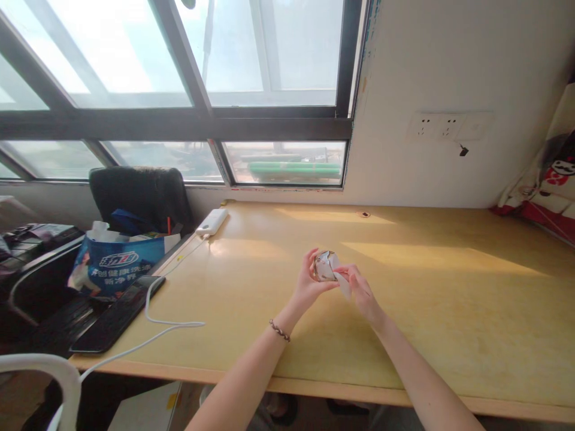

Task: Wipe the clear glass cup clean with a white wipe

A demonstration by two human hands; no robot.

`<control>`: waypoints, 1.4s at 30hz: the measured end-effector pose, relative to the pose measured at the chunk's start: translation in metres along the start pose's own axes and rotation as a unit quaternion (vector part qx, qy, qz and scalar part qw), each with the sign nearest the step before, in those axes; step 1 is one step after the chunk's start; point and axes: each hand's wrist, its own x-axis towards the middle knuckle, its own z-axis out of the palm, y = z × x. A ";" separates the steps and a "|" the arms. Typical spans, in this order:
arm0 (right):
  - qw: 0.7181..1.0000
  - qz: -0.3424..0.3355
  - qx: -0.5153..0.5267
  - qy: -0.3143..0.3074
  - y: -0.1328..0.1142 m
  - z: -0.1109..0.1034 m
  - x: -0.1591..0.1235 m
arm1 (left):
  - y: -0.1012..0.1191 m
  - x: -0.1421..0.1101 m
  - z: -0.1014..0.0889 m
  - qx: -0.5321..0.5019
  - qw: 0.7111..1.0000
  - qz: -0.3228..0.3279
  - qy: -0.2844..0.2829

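- Round object (324, 266), whitish with a brown-patterned edge: held just above the table (449, 311), in front of the person, between both hands; exact nature too small to tell.
- Left hand (309, 276): curled around the object's left side and underside, grip holding it; bracelet (280, 330) on the wrist.
- Right hand (360, 289): fingertips drawn together at the object's right edge, pinching a white flap (345, 288) that hangs downward. Whether the flap is joined to the object cannot be told.
- Table, left side: white box (212, 222) near the far corner, with a white cable (175, 325) running from it toward the near edge; black flat device (117, 315) at the left edge.
- Beyond that edge: blue printed bag (119, 263) in front of a black chair back (141, 197).
- Wall, right of the window (278, 116): socket panel (450, 126).
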 end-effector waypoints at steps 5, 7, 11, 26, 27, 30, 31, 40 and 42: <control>0.971 -0.059 -0.229 -0.020 0.000 -0.003 0.005 | -0.001 0.000 0.000 -0.084 0.989 -0.113 0.048; 0.953 -0.077 -0.293 -0.019 -0.001 0.000 0.006 | 0.000 0.001 -0.001 -0.155 0.970 -0.175 0.063; 0.937 -0.120 -0.323 -0.051 -0.002 0.005 0.005 | 0.005 0.005 -0.007 -0.251 0.920 -0.294 0.061; 0.956 -0.094 -0.275 0.031 -0.007 0.018 -0.009 | -0.010 -0.008 0.005 -0.255 0.931 -0.259 -0.028; 0.956 -0.104 -0.274 0.020 -0.008 0.017 -0.008 | -0.010 -0.006 0.005 -0.252 0.932 -0.261 -0.007; 0.948 -0.107 -0.300 0.023 -0.011 0.016 -0.004 | -0.010 -0.003 0.002 -0.242 0.914 -0.325 0.028; 0.944 -0.100 -0.314 0.033 -0.012 0.016 -0.003 | -0.009 -0.002 0.000 -0.240 0.904 -0.354 0.029; 0.936 -0.117 -0.331 0.016 -0.013 0.008 0.000 | -0.001 0.002 -0.007 -0.224 0.812 -0.534 -0.071; 0.938 -0.124 -0.322 0.007 -0.013 0.006 -0.001 | 0.001 0.004 -0.008 -0.206 0.809 -0.545 -0.081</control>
